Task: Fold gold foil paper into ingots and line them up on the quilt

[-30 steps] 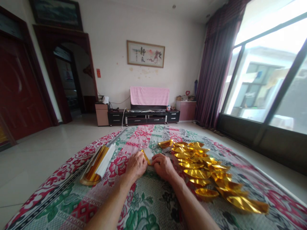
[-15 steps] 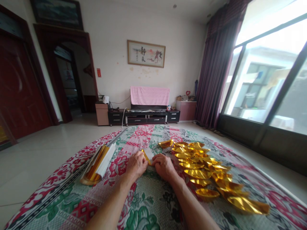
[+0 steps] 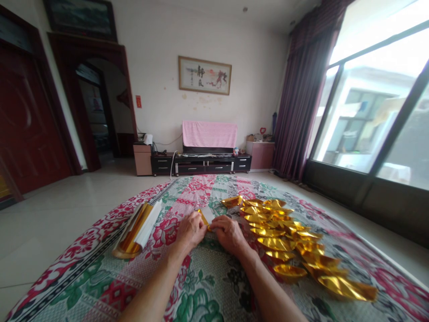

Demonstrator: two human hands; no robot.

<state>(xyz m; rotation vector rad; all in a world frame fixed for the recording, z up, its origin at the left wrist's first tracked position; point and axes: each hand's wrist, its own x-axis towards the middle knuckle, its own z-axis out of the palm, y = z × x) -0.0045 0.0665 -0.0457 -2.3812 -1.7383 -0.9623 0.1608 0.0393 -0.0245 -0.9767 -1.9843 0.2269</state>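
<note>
Leftmost, a dark red door point(image 3: 30, 112), shut, then an arched doorway point(image 3: 100, 112) giving onto a dim space. Coming in from there, loosely rolled sheets point(image 3: 134, 235) lie on the patterned cloth point(image 3: 208, 281), tilted away to the right: white and grey outside, gold showing along the middle, the near end curving round in a gold lip. Beyond them, against the wall, stands a small pinkish cabinet point(image 3: 143, 161).

Left hand point(image 3: 191, 230): palm down, fingers bunched and narrow, closed on the gold-edged side of a small piece of paper point(image 3: 207, 215). Paper sits low over the cloth, between the two hands, right of the rolled sheets; gold strip along its left side, pale face toward the right (fingers cover much of the near edge, so its full outline cannot be told). Behind, a pink cover point(image 3: 209, 133) drapes over something on the low black stand point(image 3: 204, 166), with a framed picture point(image 3: 205, 75) on the wall above.

Right hand point(image 3: 229, 230): knuckles up, thumb and forefinger drawn narrow on the paper's near corner, close to the left fingertips.

Just right of it, folded gold pieces point(image 3: 276, 243), boat-shaped and shiny, crowd together in overlapping rows slanting toward the near right. Farther right, a purple curtain point(image 3: 296, 103) hangs beside tall dark-framed windows point(image 3: 358, 116).
</note>
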